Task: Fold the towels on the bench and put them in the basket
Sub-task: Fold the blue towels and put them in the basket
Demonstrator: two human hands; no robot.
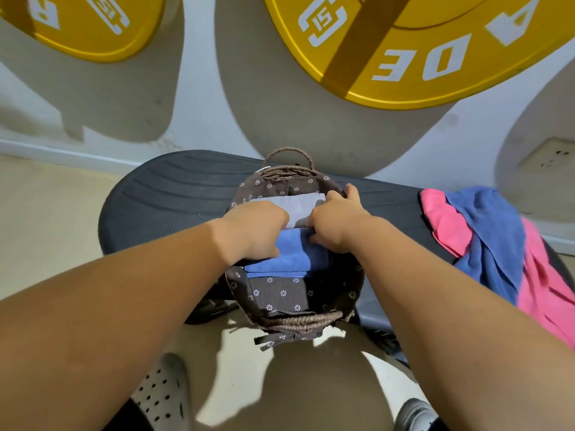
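Partly done, I judge: a folded grey towel (pixel 301 206) and a folded blue towel (pixel 280 258) lie in the lined wicker basket (pixel 305 320) at frame centre on the desk (pixel 174 194). The folded blue towel's long axis runs left-right across the basket. The left hand (pixel 258 231) and right hand (pixel 336 225) each have a curled grip on it. At the right edge, a pink towel (pixel 448 225) and a crumpled blue towel (pixel 491 231) await folding.

A gym corner: a yellow weight plate (pixel 93 26) at far left and a second yellow plate (pixel 404 73) at far right, each stamped 15, throw round shadows on the white wall (pixel 199 88). Nearer, a black ribbed workout bench (pixel 174 194) runs left to right over a pale floor (pixel 46 213).
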